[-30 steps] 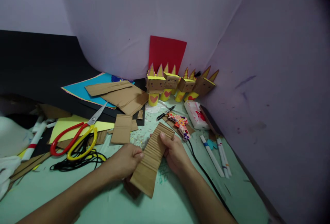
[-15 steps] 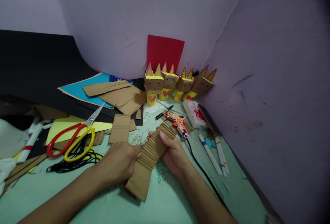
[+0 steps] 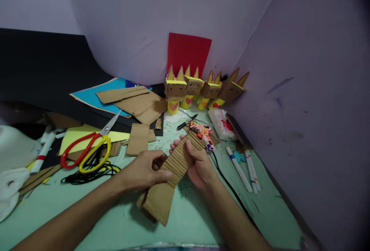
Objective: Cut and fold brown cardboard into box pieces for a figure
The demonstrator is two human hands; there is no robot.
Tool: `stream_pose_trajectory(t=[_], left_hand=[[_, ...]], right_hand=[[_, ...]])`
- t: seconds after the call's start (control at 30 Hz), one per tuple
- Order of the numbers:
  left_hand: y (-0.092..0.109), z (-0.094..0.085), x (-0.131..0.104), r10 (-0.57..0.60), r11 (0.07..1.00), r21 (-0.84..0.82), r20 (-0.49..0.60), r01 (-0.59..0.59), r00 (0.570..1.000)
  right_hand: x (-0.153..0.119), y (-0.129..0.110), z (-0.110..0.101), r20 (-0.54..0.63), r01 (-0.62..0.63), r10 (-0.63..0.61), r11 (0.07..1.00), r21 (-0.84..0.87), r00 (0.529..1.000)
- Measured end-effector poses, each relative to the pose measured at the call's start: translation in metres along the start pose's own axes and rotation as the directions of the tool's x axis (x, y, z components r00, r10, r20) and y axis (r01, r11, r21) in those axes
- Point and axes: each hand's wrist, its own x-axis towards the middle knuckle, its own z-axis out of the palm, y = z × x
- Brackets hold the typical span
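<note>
A strip of cardboard, creased into ridges along its upper part and folded over at its lower end, is held above the table between both hands. My right hand grips its upper right edge, thumb on the ridged face and fingertips showing behind. My left hand pinches the left edge near the middle, with the thumb lying across the ridges. Just beyond the strip lies a glue gun wrapped in flowered pattern, its black cord running toward me past my right forearm.
To the left, red-and-yellow scissors rest over black cord. Cardboard pieces lie on coloured paper at the back left. Several cardboard figures with yellow bodies stand before a red sheet. Markers and a tissue pack are at right.
My left hand has loosened from a fist against the strip's edge, and its thumb now lies on the ridged face. The view has shifted slightly.
</note>
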Motion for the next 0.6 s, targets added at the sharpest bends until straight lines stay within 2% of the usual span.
stream_pose_trajectory(t=[0.1,0.17,0.4,0.53,0.6], left_hand=[[-0.001,0.003,0.001,-0.078,0.925,-0.338,0.278,0.173,0.957],[-0.003,0.007,0.002,-0.102,0.858,-0.447,0.339,0.255,0.935],[-0.006,0.022,0.001,-0.164,0.713,-0.602,0.356,0.36,0.92],[0.0,0.026,0.003,-0.166,0.703,-0.66,0.213,0.266,0.963],[0.002,0.028,0.005,-0.167,0.725,-0.658,0.117,0.203,0.979]], right_hand=[[0.0,-0.005,0.003,-0.033,0.003,-0.002,1.0,0.016,0.999],[0.003,-0.007,0.002,-0.082,0.012,-0.009,0.999,0.034,0.997],[0.01,-0.002,-0.002,-0.214,-0.017,0.034,0.996,0.085,0.976],[0.003,0.016,0.005,-0.128,-0.127,0.136,0.989,0.076,0.982],[0.0,0.024,0.008,-0.129,-0.105,0.111,0.993,0.052,0.985]])
